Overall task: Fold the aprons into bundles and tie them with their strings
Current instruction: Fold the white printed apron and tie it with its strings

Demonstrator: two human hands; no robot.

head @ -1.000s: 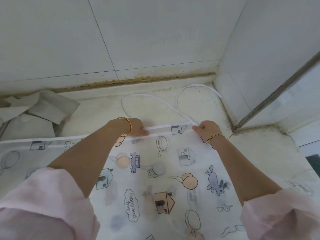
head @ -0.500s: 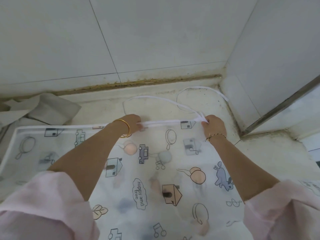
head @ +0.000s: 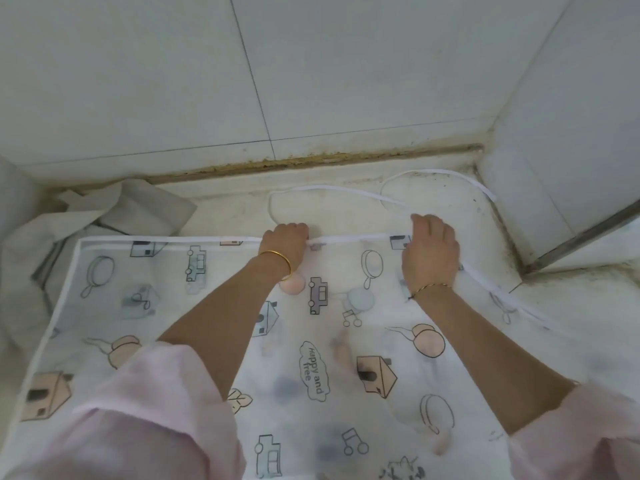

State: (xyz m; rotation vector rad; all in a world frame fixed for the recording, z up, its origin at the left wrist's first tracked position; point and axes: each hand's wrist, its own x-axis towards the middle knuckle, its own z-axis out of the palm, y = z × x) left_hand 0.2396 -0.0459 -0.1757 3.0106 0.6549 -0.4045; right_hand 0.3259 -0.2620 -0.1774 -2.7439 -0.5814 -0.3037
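1. The printed apron lies spread flat on the desk and fills the view from 8 through 6 to 4 o'clock. Its strings loop loose at 12 to 1 o'clock.
2. Both hands curl over the top hem and grip it: the left hand near its middle, the right hand toward the 2 o'clock corner.
3. This looks like the start of the first fold. Next, the hem likely needs drawing toward 6 o'clock, with the strings kept free.
4. The fingertips are hidden beneath the knuckles, the apron's near edge is cut off, and the grey cloth at 9 o'clock is unclear.
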